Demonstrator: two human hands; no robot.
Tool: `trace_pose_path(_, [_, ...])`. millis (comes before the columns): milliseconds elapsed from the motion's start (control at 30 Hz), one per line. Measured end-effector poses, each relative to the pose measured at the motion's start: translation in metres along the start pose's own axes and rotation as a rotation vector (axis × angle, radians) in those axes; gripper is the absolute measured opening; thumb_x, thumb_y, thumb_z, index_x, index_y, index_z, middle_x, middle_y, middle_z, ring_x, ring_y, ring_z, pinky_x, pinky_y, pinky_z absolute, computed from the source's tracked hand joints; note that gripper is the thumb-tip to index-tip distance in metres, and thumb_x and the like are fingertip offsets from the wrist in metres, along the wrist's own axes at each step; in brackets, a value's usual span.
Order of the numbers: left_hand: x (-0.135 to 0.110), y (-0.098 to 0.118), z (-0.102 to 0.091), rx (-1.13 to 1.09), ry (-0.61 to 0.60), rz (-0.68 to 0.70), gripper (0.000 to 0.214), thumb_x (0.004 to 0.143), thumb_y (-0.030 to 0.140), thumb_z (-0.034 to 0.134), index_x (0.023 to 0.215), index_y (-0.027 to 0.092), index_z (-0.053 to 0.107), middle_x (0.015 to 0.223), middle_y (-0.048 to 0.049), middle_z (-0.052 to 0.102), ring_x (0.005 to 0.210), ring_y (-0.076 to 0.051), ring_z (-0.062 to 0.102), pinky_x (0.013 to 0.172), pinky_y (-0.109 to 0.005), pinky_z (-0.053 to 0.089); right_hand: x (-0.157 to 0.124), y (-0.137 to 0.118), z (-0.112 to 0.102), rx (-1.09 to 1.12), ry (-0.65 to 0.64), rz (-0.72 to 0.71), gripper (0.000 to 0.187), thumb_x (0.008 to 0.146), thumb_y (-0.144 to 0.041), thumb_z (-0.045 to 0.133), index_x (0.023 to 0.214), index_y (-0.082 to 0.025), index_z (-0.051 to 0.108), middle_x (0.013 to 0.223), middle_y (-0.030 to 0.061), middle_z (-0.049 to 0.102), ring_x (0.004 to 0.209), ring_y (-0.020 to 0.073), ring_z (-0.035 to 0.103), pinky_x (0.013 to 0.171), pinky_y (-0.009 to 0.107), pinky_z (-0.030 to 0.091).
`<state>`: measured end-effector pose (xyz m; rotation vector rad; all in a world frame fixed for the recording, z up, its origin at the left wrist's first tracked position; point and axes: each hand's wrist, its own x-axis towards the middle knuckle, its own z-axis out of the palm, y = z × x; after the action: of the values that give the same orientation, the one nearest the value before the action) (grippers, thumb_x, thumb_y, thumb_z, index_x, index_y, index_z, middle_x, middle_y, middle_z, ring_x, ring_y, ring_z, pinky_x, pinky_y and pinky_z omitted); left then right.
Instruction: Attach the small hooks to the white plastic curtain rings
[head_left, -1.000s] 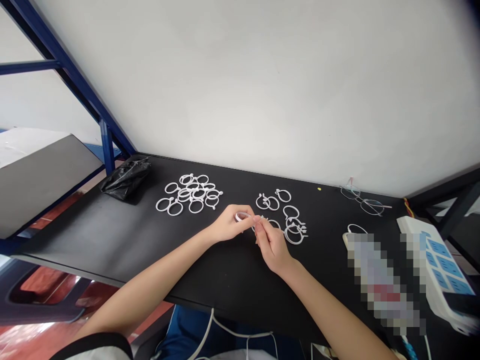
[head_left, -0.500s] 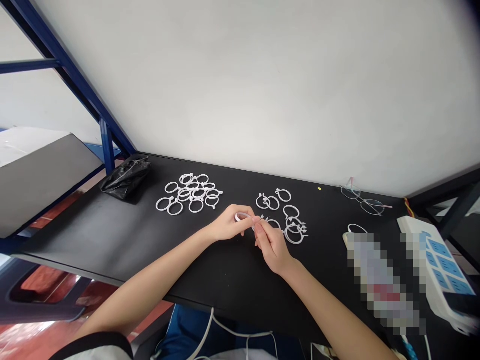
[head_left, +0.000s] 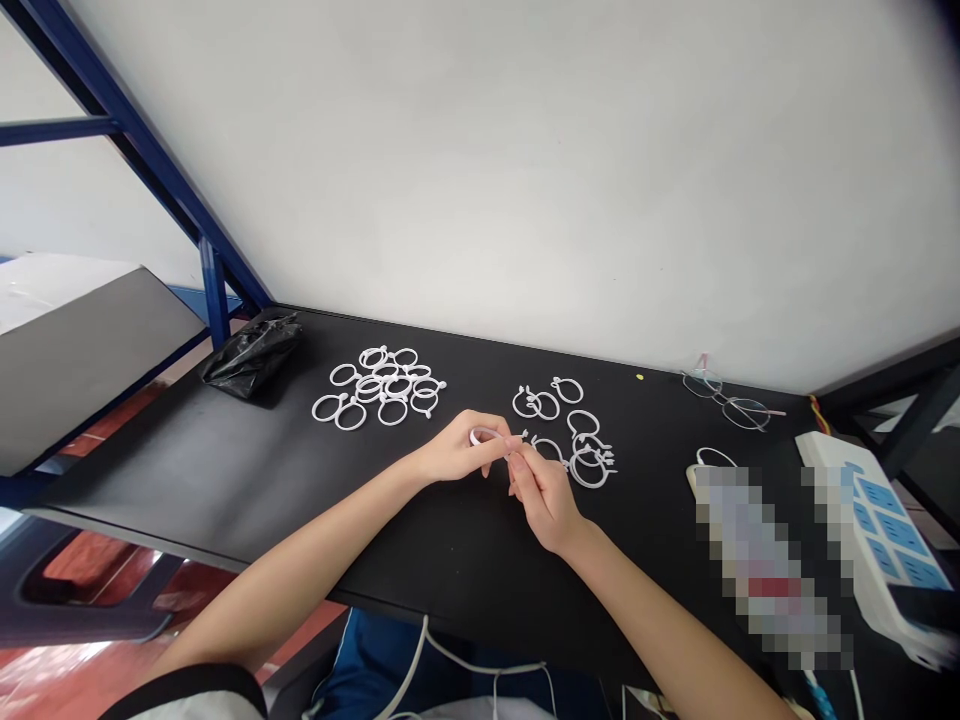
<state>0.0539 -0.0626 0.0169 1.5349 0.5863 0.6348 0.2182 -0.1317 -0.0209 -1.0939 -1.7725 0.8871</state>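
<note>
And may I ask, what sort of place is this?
Perhaps a dormitory or home room, though I cannot be sure: a black table stands against the wall, with a blue metal frame at its left end and glasses on top.

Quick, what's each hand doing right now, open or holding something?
Left hand: closed, holding a white ring.
Right hand: closed, pinching the same ring; the exact spot is hidden.

Ring pile [head_left: 385,386] on desk [head_left: 225,490]; bag [head_left: 253,358] L of pile; loose rings [head_left: 568,425] R of it; specs [head_left: 724,399] farther R; poss. phone [head_left: 765,570] (blurred) R & in front of pile; power strip [head_left: 874,535] far R; wall [head_left: 525,200] behind.
</note>
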Motion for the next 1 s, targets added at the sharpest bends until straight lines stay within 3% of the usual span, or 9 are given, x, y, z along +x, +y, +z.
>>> trace_pose_path(733, [0.0005,-0.0014,0.0002,0.013,0.000,-0.006,0.040,0.085,0.050,0.060,0.072,0.013,0.060,0.062,-0.0010,0.058,0.055,-0.009,0.051,0.050,-0.020,0.044,-0.0005,0.0004,0.0021,0.012,0.027,-0.016,0.029,0.102,-0.033,0.032,0.087,-0.021,0.054,0.056,-0.0051,0.039,0.047,0.0109,0.040,0.052,0.026,0.041])
trace_pose_path(1000, [0.0010,-0.0022,0.0006,-0.022,0.000,-0.004,0.036,0.086,0.046,0.060,0.071,0.013,0.058,0.060,0.0003,0.059,0.046,-0.005,0.045,0.047,-0.019,0.041,0.0017,-0.0044,0.0009,-0.006,0.027,-0.041,0.027,0.102,-0.030,0.033,0.085,-0.021,0.051,0.057,-0.0048,0.041,0.047,0.0105,0.041,0.050,0.025,0.037])
